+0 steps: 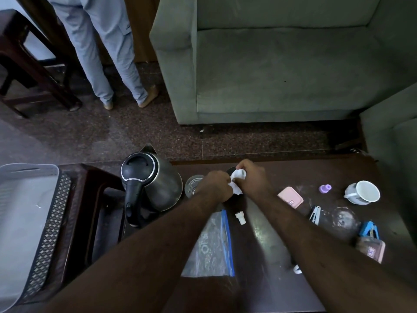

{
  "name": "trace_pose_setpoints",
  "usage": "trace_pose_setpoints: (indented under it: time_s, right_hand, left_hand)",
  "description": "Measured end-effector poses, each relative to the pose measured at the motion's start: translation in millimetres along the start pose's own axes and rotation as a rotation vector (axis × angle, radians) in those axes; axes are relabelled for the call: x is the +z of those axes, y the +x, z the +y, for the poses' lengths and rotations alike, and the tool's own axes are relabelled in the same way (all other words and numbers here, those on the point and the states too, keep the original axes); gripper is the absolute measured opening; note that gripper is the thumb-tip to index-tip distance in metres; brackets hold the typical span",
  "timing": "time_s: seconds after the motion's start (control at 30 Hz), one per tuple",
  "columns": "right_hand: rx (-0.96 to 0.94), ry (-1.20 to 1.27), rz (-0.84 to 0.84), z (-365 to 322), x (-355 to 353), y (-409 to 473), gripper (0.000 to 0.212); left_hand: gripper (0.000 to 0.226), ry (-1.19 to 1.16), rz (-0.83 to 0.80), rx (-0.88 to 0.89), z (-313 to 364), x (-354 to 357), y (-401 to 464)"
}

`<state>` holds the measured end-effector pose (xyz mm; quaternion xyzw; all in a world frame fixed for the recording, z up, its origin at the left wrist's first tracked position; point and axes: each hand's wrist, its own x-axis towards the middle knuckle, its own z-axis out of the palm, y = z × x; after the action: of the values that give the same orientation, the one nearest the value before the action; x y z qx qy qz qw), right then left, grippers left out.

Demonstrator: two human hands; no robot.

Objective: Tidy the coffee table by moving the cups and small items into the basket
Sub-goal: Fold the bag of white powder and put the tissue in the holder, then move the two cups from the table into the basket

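Note:
Both my hands meet over the far middle of the dark coffee table (316, 175). My left hand (216, 185) and my right hand (252, 177) pinch a crumpled white tissue (237, 180) over a dark cup (232, 171), which they mostly hide. A clear glass (191, 184) stands just left of my left hand. A white cup (363, 192) lies tilted at the right. The grey basket (29, 220) with patterned dark sides sits on a stool at the far left.
A steel kettle (153, 181) stands by the glass. On the table lie a zip bag (212, 245), a small white cap (239, 218), a pink case (290, 197), a purple cap (325, 188), clips (315, 215) and a glass lid (344, 219). A sofa and a standing person are beyond.

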<state>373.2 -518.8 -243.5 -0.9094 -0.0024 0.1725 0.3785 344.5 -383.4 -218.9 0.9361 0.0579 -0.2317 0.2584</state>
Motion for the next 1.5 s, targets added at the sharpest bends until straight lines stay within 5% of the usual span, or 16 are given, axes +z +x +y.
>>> trace_pose_setpoints:
  time_s: [0.23,0.37,0.53,0.63,0.97,1.37,1.5]
  right_hand:
    - [-0.07,-0.124,0.01,-2.6,4.7,-5.6,0.045]
    - [-0.262,-0.48,0.047,-12.9,5.7,-20.4,0.063]
    - [-0.33,-0.72,0.076,-13.3,7.6,-37.4,0.084]
    - [-0.32,-0.726,0.073,-7.6,3.0,-41.3,0.085]
    - [-0.167,-0.662,0.078,54.2,-60.5,-59.1,0.094]
    - [0.111,-0.667,0.294,181.3,-173.8,-99.9,0.074]
    - [0.119,-0.629,0.299,200.3,-183.6,-102.2,0.072]
  left_hand:
    - [0.025,-0.042,0.107,-0.063,-5.0,-4.8,-12.1]
    - [0.032,0.034,0.205,-0.009,-8.6,-10.1,-21.4]
    - [0.088,0.337,0.276,0.053,-3.3,-7.9,-30.6]
    - [0.098,0.4,0.267,0.047,3.6,0.0,-29.6]
    - [0.1,0.462,0.215,0.218,78.4,33.1,-21.4]
    - [0.082,0.525,0.163,0.476,184.2,103.4,-20.3]
    - [0.068,0.573,-0.135,0.597,186.5,128.3,-20.6]
